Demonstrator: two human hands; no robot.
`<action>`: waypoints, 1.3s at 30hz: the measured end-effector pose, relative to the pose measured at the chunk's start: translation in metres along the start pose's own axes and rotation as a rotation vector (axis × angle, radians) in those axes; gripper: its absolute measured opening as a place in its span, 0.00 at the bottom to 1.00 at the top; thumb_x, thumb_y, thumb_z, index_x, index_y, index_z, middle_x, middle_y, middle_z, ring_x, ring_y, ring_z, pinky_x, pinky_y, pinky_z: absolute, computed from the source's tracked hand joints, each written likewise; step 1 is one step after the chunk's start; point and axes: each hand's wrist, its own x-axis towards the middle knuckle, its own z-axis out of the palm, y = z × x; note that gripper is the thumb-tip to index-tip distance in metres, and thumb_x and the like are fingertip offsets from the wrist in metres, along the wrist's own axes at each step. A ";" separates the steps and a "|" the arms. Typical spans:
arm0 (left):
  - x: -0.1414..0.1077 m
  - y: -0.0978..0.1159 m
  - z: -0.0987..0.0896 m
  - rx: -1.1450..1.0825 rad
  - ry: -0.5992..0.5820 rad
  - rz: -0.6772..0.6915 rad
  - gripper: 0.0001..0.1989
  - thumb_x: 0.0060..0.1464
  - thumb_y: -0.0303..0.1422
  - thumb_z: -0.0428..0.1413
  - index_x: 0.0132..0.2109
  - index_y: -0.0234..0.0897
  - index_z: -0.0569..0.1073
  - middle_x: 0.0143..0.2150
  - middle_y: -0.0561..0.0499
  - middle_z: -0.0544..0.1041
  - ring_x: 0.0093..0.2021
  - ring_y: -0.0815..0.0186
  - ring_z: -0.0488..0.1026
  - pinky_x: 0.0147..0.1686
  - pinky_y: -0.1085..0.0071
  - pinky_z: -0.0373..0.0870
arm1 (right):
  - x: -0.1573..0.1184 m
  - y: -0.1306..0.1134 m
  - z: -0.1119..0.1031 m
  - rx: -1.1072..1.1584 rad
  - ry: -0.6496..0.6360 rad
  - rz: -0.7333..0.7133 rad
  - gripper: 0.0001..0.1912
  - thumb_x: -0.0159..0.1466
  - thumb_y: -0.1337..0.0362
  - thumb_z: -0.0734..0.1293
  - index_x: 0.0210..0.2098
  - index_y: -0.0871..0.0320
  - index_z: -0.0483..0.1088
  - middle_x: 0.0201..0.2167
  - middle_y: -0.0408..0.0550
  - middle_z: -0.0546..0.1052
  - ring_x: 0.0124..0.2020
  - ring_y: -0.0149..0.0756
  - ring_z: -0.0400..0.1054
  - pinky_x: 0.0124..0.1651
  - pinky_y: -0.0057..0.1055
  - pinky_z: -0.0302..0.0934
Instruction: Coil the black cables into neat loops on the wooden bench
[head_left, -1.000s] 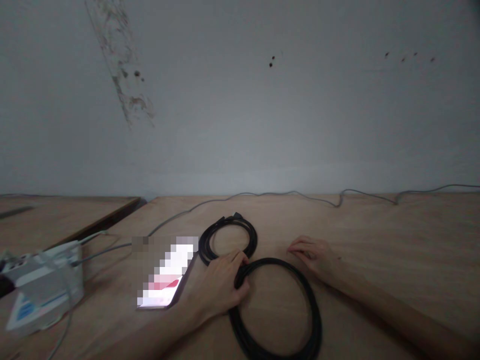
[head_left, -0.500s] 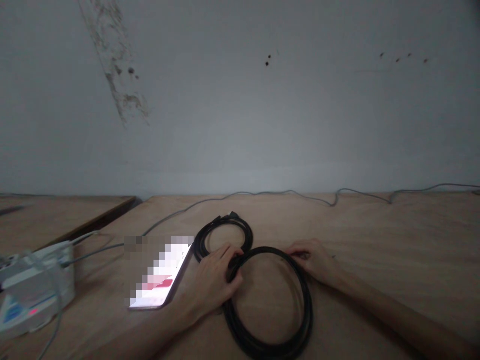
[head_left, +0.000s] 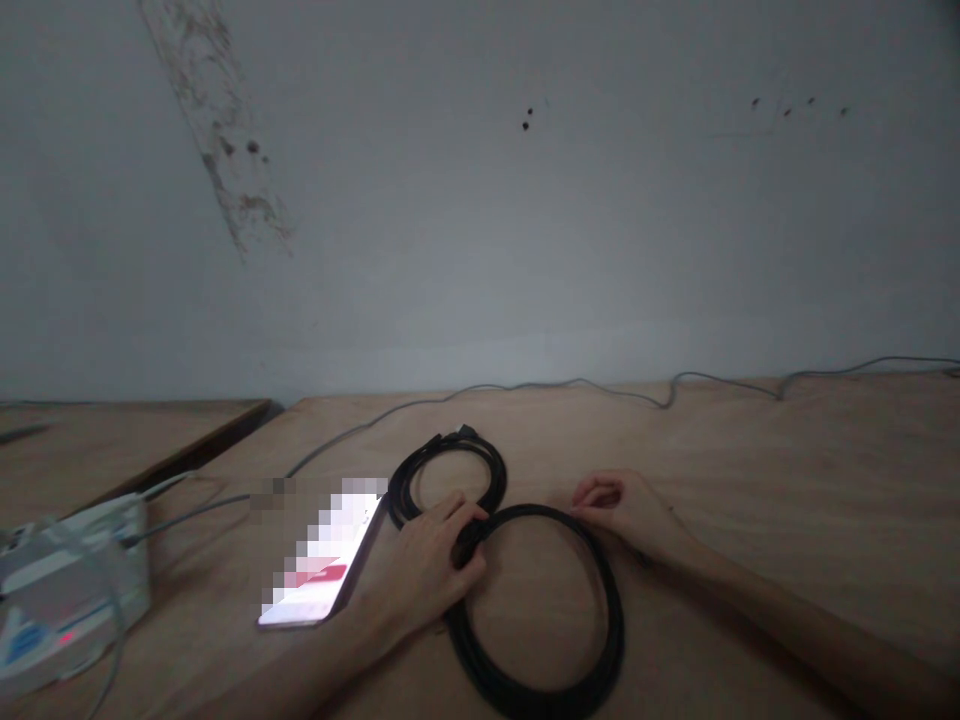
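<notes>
A black cable lies coiled in two loops on the wooden table point(head_left: 750, 480): a smaller coil point(head_left: 499, 470) at the back and a larger coil point(head_left: 616, 620) nearer the front. My left hand point(head_left: 435, 555) grips the black cable where the two coils meet, thumb and fingers wrapped round it. Just right of the larger coil's upper edge is my right hand point(head_left: 626, 510), its fingers curled together near the cable. Whether anything small is between those fingertips cannot be made out.
Left of my left hand lies a lit phone or tablet point(head_left: 330, 570), partly pixelated. A white power strip point(head_left: 75, 590) with cords is at the far left. A thin grey cable point(head_left: 405, 404) runs along the back, before the wall point(head_left: 480, 230).
My right hand has lifted slightly away from the larger coil, and the top of that coil sits a little lower. My left hand keeps its grip.
</notes>
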 end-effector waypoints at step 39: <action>0.002 0.003 0.004 0.028 -0.027 -0.006 0.15 0.55 0.32 0.55 0.51 0.44 0.72 0.49 0.52 0.74 0.48 0.57 0.75 0.45 0.64 0.69 | -0.023 -0.013 0.023 -0.568 0.055 -0.181 0.10 0.65 0.69 0.65 0.38 0.52 0.79 0.38 0.46 0.83 0.41 0.43 0.77 0.48 0.40 0.68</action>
